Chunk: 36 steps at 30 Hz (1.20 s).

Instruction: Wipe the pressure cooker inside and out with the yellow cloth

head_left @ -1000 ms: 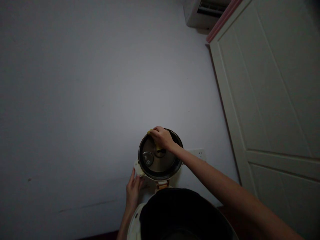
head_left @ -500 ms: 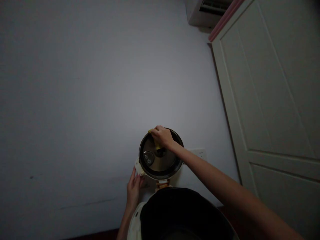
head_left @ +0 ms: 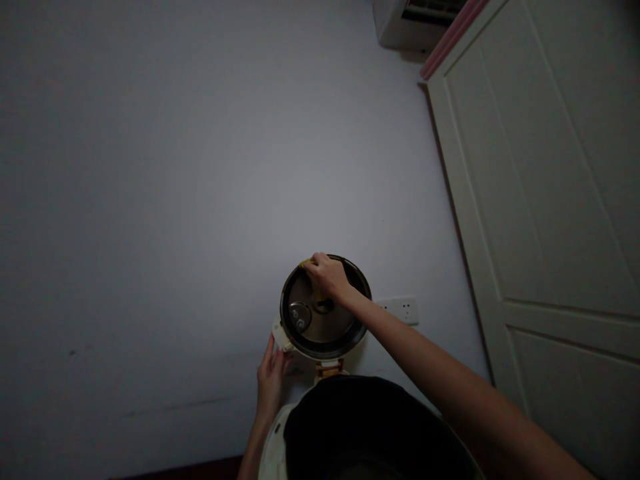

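An electric pressure cooker (head_left: 273, 443) stands in front of me with its round lid (head_left: 327, 337) raised on the hinge (head_left: 329, 368) at the back. My right hand (head_left: 327, 275) is closed on a yellow cloth (head_left: 306, 263) and presses it to the upper inner face of the lid; most of the cloth is hidden under the fingers. Lower left, my left hand (head_left: 273, 377) grips the white handle (head_left: 281, 335) on the lid's edge from beneath. The dark inner pot (head_left: 370, 413) sits open below the lid.
Behind the cooker rises a plain pale wall (head_left: 225, 200) with white power sockets (head_left: 406, 310) right of the lid. A white panelled door (head_left: 550, 200) is on the right. An air conditioner (head_left: 395, 27) and a pink strip (head_left: 453, 40) are at top right.
The view has shifted slightly, so everything sits a little further right, and more of the sockets shows. Both hands keep their hold, the right one still against the upper lid.
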Motion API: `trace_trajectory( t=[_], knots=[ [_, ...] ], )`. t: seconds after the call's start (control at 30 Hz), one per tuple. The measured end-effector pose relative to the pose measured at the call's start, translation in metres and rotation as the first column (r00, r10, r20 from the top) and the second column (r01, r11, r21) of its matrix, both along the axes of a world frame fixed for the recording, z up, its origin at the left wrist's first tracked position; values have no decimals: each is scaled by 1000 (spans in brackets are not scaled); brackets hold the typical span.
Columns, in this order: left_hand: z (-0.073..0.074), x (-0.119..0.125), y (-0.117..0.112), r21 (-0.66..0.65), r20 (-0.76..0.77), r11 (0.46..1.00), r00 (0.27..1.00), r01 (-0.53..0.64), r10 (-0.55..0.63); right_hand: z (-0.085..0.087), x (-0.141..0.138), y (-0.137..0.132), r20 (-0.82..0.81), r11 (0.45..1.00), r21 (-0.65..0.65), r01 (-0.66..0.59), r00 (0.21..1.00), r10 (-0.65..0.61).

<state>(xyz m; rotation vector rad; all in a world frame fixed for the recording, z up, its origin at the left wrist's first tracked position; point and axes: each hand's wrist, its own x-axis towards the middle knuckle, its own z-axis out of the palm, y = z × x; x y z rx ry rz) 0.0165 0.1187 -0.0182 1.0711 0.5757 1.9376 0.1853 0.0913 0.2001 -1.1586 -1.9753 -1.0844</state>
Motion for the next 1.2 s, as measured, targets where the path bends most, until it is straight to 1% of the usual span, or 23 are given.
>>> trace_trajectory(
  t=[0.1, 0.27, 0.33, 0.5, 0.57, 0.67, 0.8, 0.87, 0.97, 1.07, 1.13, 1.2],
  knots=[
    [0, -1, 0, 2, -10, 1000, 1000, 1, -1, 2, 4, 0, 6, 1000, -7, 7, 1000, -7],
    [0, -1, 0, -2, -32, 1000, 999, -25, 25, 8, 18, 1, -52, 998, 3, 68, 996, -68],
    [0, -1, 0, -3, -36, 1000, 999, -20, 20, 9, 14, 1, -45, 997, 3, 72, 996, -72],
    [-1, -1, 2, 2, -20, 1000, 1000, -18, 18, 4, -7, -3, 31, 999, -4, 35, 999, -35],
    [-1, -2, 2, 11, -24, 1000, 999, -21, 21, 4, -9, -4, 50, 1000, -9, 27, 998, -26],
    [0, -2, 1, 9, -42, 1000, 999, -22, 22, 8, 1, -3, 33, 999, -13, 53, 998, -52],
    [1, -3, 0, -12, -55, 1000, 998, -20, 20, 9, 25, 0, -3, 994, -9, 107, 994, -107],
    [1, -3, 0, -19, -53, 1000, 998, -18, 17, 3, 38, 0, 21, 993, -16, 117, 993, -117],
    [2, -2, 0, -30, -34, 999, 999, -18, 17, -12, 57, -1, 75, 991, -39, 132, 989, -129],
    [2, -1, -1, -15, -21, 1000, 1000, -18, 17, -21, 68, -2, 104, 987, -48, 151, 984, -145],
    [2, -1, 0, -16, -20, 1000, 1000, -14, 13, -17, 66, -2, 106, 988, -36, 153, 983, -148],
    [2, -2, 0, -26, -18, 1000, 1000, -12, 11, -7, 58, -2, 120, 991, -5, 136, 984, -134]
  ],
)
